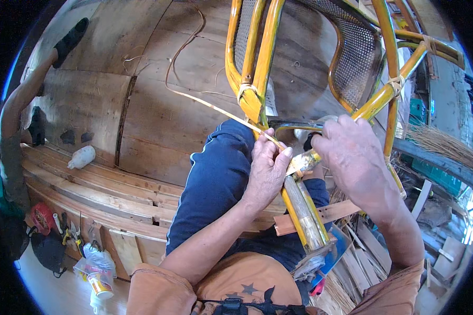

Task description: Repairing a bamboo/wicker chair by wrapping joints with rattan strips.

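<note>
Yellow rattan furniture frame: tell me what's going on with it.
A person is working on the yellow rattan furniture frame with both bare hands. The left hand pinches a long, thin cane strip beside a pole joint; the strip's loose length trails away over the wooden boards. The right hand is curled closed at the pole just right of that joint, though whatever it grips is hidden. Another joint farther up has binding around it.
</note>
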{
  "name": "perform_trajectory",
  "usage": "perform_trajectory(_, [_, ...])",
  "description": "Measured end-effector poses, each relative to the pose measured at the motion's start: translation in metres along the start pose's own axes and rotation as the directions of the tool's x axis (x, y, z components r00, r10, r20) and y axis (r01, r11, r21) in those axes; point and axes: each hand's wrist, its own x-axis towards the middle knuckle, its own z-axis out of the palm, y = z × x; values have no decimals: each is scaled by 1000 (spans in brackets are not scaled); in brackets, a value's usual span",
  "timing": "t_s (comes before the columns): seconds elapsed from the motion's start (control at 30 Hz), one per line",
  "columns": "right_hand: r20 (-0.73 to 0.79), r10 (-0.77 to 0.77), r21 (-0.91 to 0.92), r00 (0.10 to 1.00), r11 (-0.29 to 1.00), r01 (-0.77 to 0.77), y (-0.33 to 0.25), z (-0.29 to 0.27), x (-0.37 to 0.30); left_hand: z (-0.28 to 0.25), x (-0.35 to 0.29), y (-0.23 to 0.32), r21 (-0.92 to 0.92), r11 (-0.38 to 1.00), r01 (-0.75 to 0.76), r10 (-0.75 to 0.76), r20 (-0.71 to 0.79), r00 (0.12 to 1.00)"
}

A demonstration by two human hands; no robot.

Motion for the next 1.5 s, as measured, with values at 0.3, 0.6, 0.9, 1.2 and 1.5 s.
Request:
perform_trajectory(0.3, [86,12,-17,996,1000,-10,-1,2,4,-3,4,-1,68,996,50,-53,36,998])
perform_trajectory(0.6, [63,11,-10,998,1000,-10,-4,-3,6,-11,7,9,104,986,129,-139,97,986])
perform_trajectory(0.9, [231,155,25,961,986,-165,-15,-16,-11,-12,10,7,82,991,103,-113,125,986])
perform_trajectory(1.2, [335,197,163,921,951,-263,-30,-19,-39,-9,8,5,61,991,118,-124,98,987])
perform_trajectory(1.5, [255,256,195,932,931,-309,-23,-12,-47,-12,10,5,57,990,127,-133,125,983])
